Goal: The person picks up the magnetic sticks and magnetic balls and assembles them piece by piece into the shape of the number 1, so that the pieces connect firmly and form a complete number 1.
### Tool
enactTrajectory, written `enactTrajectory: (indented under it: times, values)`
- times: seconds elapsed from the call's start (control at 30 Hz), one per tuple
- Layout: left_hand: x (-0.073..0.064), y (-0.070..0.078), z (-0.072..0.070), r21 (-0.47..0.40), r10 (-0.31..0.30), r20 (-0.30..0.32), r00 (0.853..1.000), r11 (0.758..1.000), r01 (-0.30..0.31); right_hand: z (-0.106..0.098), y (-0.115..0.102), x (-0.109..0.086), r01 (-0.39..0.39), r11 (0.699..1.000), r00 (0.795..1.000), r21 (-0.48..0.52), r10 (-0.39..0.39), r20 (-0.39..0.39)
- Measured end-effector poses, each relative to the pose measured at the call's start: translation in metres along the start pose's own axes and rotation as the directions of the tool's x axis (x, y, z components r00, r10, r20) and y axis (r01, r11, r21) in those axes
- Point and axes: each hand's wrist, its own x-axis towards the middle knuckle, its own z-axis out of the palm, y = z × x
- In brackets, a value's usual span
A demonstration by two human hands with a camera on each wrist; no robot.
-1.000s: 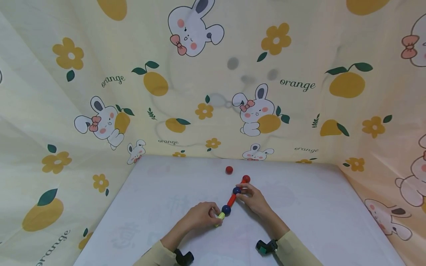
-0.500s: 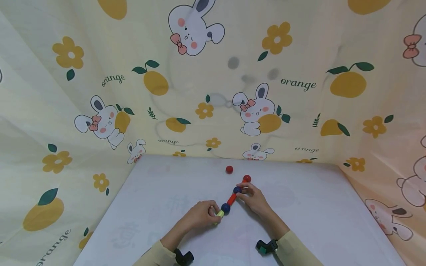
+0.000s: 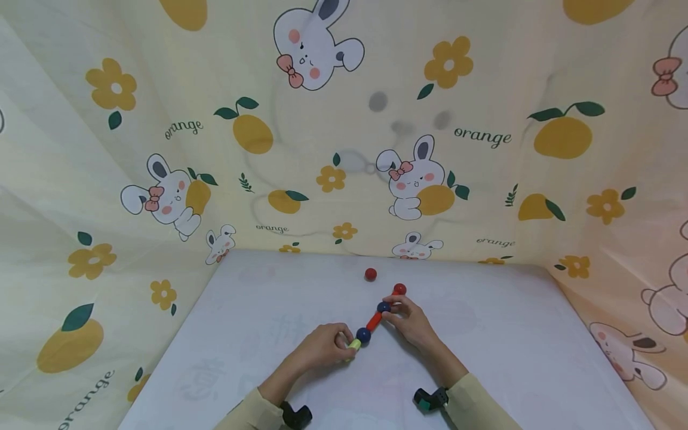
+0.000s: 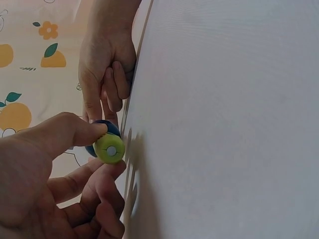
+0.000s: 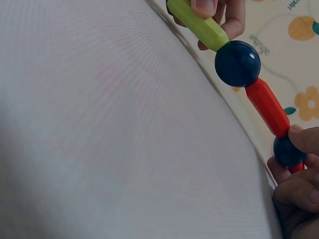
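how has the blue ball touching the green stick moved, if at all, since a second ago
Yes, slightly: in the head view the blue ball shows higher, nearer the back edge of the table.

Lone ball [image 3: 370,275] on table [image 3: 484,334]; chain [image 3: 374,322] in front

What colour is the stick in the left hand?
Yellow-green; the stick shows best in the right wrist view.

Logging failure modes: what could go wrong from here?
1. The blue ball beside the green rod hangs unheld between left hand and right hand; that joint may bend or part.
2. The end red ball, apparently unheld, might get knocked off.
3. The loose red ball could roll if bumped.
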Motion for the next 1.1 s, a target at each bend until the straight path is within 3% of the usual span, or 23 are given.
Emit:
enactTrajectory:
  times: [1.1]
  values:
    - [-0.0021, 0.0023, -0.0003, 0.053, -0.028, -0.002, 1.0, 0.998, 0.028, 0.0019, 0.0034, 0.0011, 0.005, 1.0, 1.0, 0.014, -0.005, -0.013]
